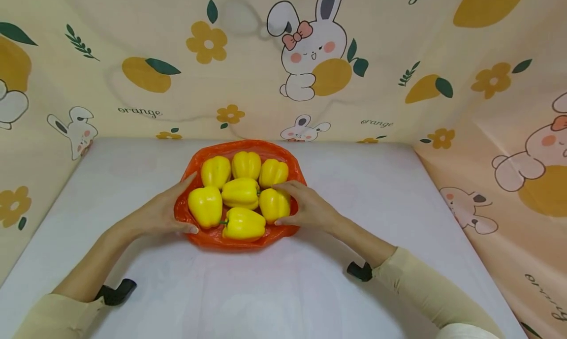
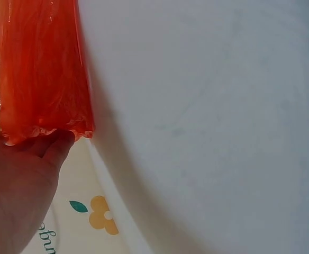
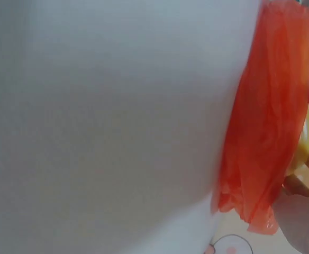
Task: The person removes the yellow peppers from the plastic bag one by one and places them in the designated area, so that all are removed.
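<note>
Several yellow bell peppers [image 1: 240, 193] lie in a red plastic bag [image 1: 208, 239] with its rim spread wide, in the middle of the head view. My left hand [image 1: 160, 212] touches the bag's left side, thumb toward the front and fingers extended along the rim. In the left wrist view, the fingertips of that hand [image 2: 25, 174] lie against the red bag [image 2: 43, 69]. My right hand [image 1: 310, 206] reaches over the right rim, its fingers and thumb around the rightmost pepper [image 1: 273, 206]. The right wrist view shows the right hand's fingers at a pepper beyond the bag [image 3: 265, 111].
The bag stands on a white table [image 1: 274, 290]. A patterned cloth [image 1: 248, 93] with rabbits and oranges hangs behind and at both sides. A black strap piece [image 1: 117, 292] shows at the left forearm, and another [image 1: 360, 271] at the right.
</note>
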`<state>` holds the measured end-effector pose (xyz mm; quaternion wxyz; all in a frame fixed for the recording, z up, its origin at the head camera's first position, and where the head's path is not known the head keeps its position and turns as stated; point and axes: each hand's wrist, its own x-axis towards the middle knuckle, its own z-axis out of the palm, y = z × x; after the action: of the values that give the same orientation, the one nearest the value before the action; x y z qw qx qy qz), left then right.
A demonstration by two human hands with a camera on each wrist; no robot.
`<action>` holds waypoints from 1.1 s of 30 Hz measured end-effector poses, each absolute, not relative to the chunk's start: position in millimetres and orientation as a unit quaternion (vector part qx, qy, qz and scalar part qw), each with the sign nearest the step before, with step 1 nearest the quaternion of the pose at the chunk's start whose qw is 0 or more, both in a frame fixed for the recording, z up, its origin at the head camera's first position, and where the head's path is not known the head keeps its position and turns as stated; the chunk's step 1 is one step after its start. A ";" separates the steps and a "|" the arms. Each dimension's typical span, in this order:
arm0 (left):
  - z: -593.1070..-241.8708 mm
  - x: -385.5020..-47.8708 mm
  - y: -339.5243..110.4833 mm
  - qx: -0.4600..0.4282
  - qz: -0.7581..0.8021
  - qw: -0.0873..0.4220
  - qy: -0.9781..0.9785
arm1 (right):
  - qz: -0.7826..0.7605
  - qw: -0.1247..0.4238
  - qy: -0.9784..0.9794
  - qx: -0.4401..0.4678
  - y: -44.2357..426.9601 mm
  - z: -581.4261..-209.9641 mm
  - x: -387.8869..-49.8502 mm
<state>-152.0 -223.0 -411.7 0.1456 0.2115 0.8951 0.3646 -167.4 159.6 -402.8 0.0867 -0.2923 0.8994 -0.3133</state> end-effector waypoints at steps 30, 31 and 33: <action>-407.0 -157.0 -219.7 0.194 0.338 0.149 0.909 | -0.382 0.058 0.868 -0.311 169.1 -382.1 -176.5; -406.6 -157.2 -219.4 0.194 0.338 0.149 0.909 | -0.391 0.059 0.864 -0.312 170.6 -380.2 -178.3; -405.8 -157.2 -219.3 0.191 0.338 0.150 0.909 | -0.411 0.062 0.855 -0.311 173.5 -376.3 -182.2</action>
<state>-157.2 -219.3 -405.8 0.1497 0.1913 0.9092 0.3382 -182.2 173.5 -376.3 0.0622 -0.3111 0.8548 -0.4108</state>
